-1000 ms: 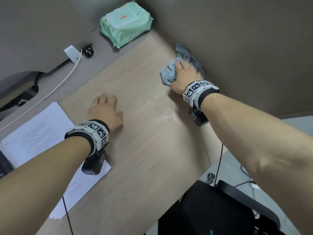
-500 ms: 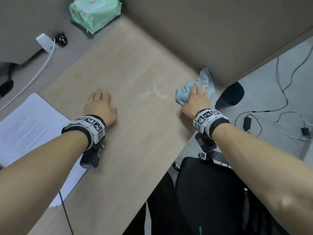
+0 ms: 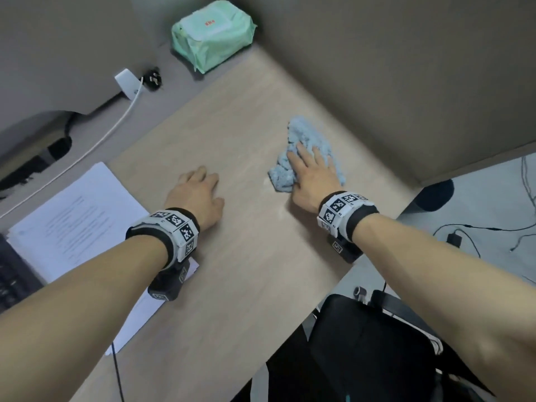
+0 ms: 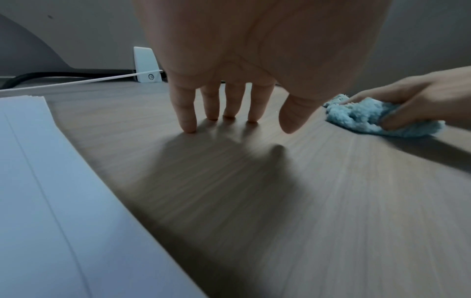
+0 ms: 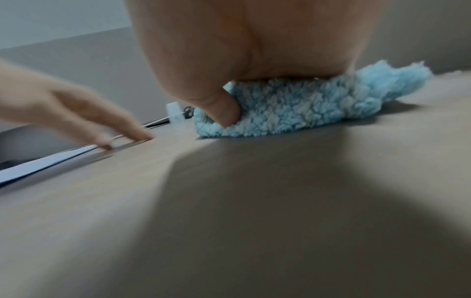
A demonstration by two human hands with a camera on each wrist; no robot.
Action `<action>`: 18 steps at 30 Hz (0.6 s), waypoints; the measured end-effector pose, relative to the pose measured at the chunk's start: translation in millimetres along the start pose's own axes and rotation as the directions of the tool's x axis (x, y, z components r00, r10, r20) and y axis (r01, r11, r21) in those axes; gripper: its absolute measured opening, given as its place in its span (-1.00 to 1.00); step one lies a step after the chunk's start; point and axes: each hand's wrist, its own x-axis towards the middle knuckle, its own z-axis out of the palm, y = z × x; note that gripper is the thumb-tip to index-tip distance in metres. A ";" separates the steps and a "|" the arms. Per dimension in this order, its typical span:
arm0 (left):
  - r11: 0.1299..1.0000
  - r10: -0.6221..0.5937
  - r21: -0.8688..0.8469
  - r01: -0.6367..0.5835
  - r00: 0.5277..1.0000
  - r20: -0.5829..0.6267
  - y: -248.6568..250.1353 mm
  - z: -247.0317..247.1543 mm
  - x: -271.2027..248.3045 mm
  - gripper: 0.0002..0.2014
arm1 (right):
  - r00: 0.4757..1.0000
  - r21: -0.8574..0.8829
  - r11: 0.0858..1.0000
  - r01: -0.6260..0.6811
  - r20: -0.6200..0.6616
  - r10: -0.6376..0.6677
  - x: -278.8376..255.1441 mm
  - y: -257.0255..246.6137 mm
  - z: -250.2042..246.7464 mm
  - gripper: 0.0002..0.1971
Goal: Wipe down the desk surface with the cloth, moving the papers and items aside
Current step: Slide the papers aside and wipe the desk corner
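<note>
The table (image 3: 240, 285) looks like pale matt wood-grain laminate. The cloth (image 5: 300, 104) is fluffy, nubbly pale blue fabric. The papers (image 3: 78, 224) are smooth, matt and white. The wipes pack (image 3: 211, 33) is soft, slightly glossy green plastic.

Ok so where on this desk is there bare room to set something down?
Bare wood lies between the left hand and the pack of wipes, and along the near edge below both wrists. It is crowded at the papers and around the cloth under the right hand.
</note>
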 end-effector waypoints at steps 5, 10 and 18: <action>1.000 -0.001 0.006 0.000 1.000 0.022 -9.5 4.8 -0.4 -0.37 | 0.989 -0.001 0.990 -0.142 0.030 0.142 42.1 -36.9 -14.9 -0.12; 0.974 -0.033 -0.225 0.034 0.999 0.006 -22.7 -6.2 9.2 -0.43 | 0.969 -0.097 0.970 0.224 0.129 -0.211 55.1 -67.5 -16.0 -0.08; 0.827 -0.484 -0.375 0.419 0.870 -0.096 -109.1 -31.0 13.8 -0.66 | 0.982 -0.062 0.985 0.164 0.103 -0.157 134.4 -109.8 -50.8 -0.15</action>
